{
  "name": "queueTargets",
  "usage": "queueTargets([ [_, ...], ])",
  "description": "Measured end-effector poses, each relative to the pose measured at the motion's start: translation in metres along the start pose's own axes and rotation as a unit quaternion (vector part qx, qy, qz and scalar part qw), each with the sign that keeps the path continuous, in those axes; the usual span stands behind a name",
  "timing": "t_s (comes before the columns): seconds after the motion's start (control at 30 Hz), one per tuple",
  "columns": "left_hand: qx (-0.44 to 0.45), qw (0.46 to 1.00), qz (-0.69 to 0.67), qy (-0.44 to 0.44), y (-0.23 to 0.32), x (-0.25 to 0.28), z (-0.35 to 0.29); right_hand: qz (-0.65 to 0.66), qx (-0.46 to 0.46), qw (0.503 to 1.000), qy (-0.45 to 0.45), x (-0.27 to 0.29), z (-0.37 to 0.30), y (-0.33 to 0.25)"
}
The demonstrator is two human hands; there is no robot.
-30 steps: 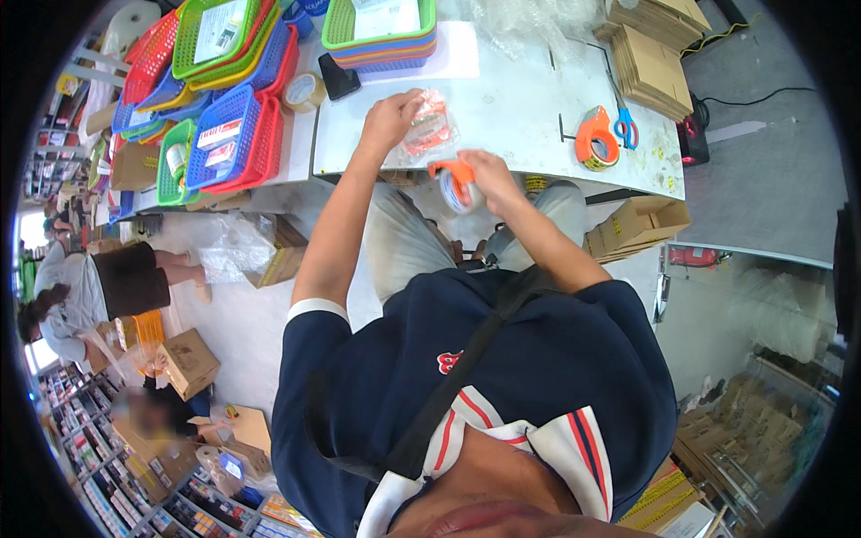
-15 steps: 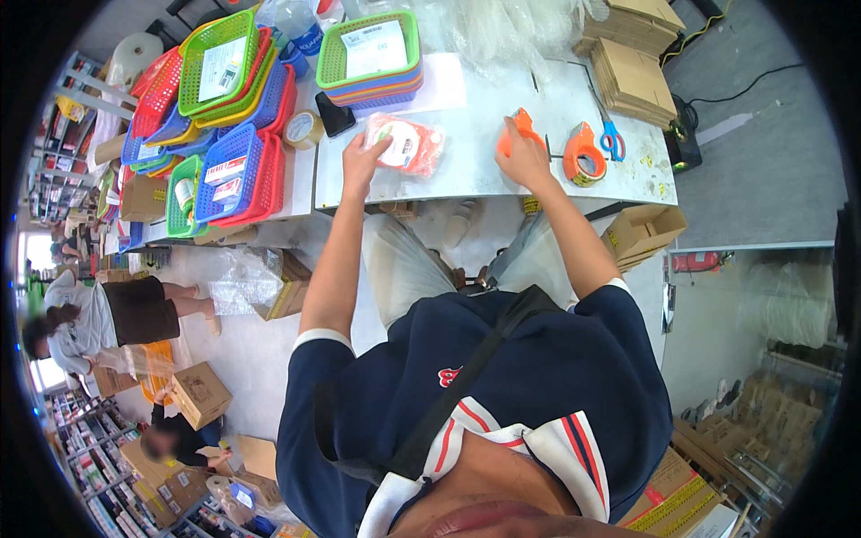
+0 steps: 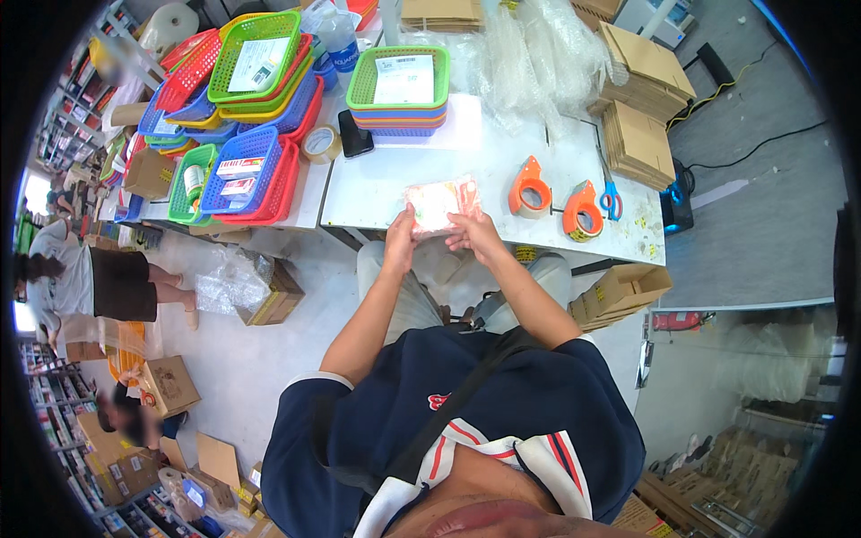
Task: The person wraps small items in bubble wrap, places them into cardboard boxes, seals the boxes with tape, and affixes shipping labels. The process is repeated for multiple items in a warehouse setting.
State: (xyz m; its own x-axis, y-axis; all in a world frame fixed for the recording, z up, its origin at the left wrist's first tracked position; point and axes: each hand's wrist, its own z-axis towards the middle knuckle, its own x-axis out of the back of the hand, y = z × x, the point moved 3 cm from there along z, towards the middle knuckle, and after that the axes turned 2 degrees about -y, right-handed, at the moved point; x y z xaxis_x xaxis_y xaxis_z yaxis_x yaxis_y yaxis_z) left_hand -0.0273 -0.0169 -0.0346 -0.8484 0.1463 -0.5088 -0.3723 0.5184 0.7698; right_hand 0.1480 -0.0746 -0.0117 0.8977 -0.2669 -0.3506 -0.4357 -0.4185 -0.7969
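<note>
A pink and white package in clear wrap (image 3: 437, 199) is at the table's near edge, between my two hands. My left hand (image 3: 400, 242) grips its left side, thumb along the edge. My right hand (image 3: 478, 236) has its thumb and fingers on the lower right corner. Just right of the package, an orange tape dispenser (image 3: 517, 192) stands on the white table (image 3: 359, 199), untouched. Beside it is a second orange dispenser (image 3: 571, 215) with patterned tape. Blue-handled scissors (image 3: 612, 203) lie at its right.
Stacked colourful baskets (image 3: 240, 170) crowd the left, near a tape roll (image 3: 334, 152) and black phone (image 3: 356, 134). More baskets (image 3: 399, 94) stand behind. Bubble wrap (image 3: 547, 63) and flat cartons (image 3: 641, 143) fill the far right. An open carton (image 3: 628, 291) sits below the table's right end.
My right hand has let go of the orange tape dispenser and moved left onto the package. My left hand has carried the package rightward to the near edge. The view has shifted somewhat.
</note>
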Motion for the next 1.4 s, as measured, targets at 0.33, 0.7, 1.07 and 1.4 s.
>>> queueTargets([
  [0.33,-0.245,0.95,0.009,0.193,0.018,0.101,-0.007,-0.028,0.018,0.998,0.049,0.001,0.038,-0.007],
  [0.7,-0.127,0.868,-0.013,0.479,-0.021,0.351,0.011,-0.675,0.366,0.636,-0.084,-0.054,0.038,0.021],
  [1.07,-0.028,0.848,0.208,0.486,-0.078,0.405,0.142,-0.799,0.312,0.446,-0.257,-0.117,0.077,0.043],
  [1.4,0.008,0.874,0.172,0.455,-0.069,0.405,0.194,-0.806,0.298,0.446,-0.248,-0.118,0.087,0.047],
])
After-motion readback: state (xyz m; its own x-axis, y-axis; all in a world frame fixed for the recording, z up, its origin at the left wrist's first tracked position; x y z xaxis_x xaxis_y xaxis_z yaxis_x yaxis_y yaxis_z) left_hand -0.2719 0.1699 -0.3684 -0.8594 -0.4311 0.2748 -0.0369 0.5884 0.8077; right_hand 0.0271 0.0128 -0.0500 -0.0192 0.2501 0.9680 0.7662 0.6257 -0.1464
